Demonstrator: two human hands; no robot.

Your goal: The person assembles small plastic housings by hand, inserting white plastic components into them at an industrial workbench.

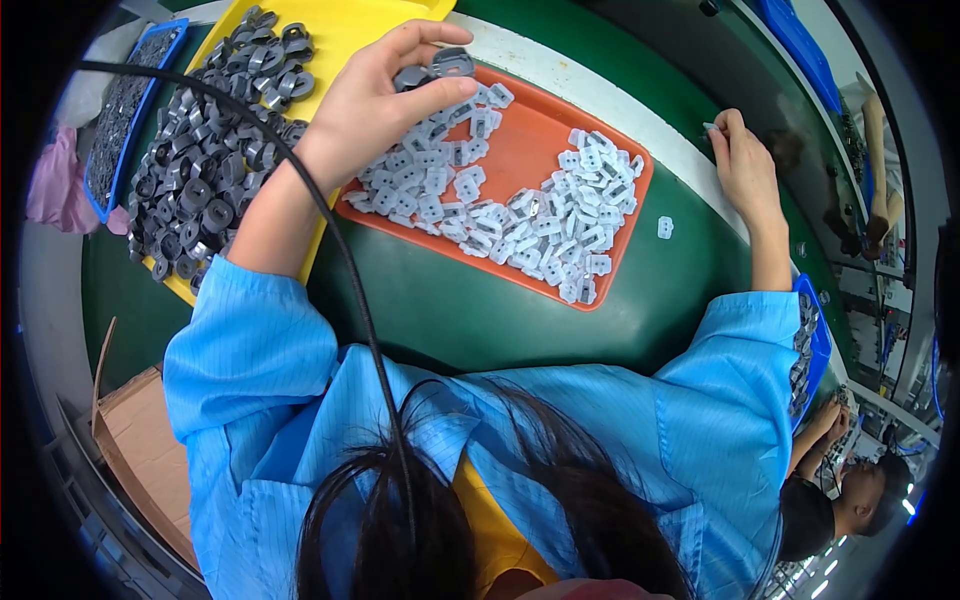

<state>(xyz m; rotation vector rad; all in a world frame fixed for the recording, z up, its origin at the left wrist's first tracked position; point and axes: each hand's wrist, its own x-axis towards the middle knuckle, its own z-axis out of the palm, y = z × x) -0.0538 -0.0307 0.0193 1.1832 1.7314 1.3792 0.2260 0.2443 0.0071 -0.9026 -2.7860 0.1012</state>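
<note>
My left hand (375, 95) is curled around dark grey plastic parts (452, 62), at least two of them, above the left end of the orange tray (520, 115). Small pale translucent plastic pieces (590, 180) lie in two heaps in that tray. Out to the right, past the tray, my right hand (745, 165) pinches a small pale piece (711, 127) between thumb and fingertips, close to the white edge strip. A single loose pale piece (665, 227) lies on the green tabletop between the tray and my right forearm.
A yellow tray (375, 12) piled with dark grey round parts (200, 195) lies at the left. Beyond it is a blue tray (104, 205) of small dark bits. Another blue bin (818, 345) stands by my right elbow. A black cable (345, 235) crosses the view. Other people work at the right.
</note>
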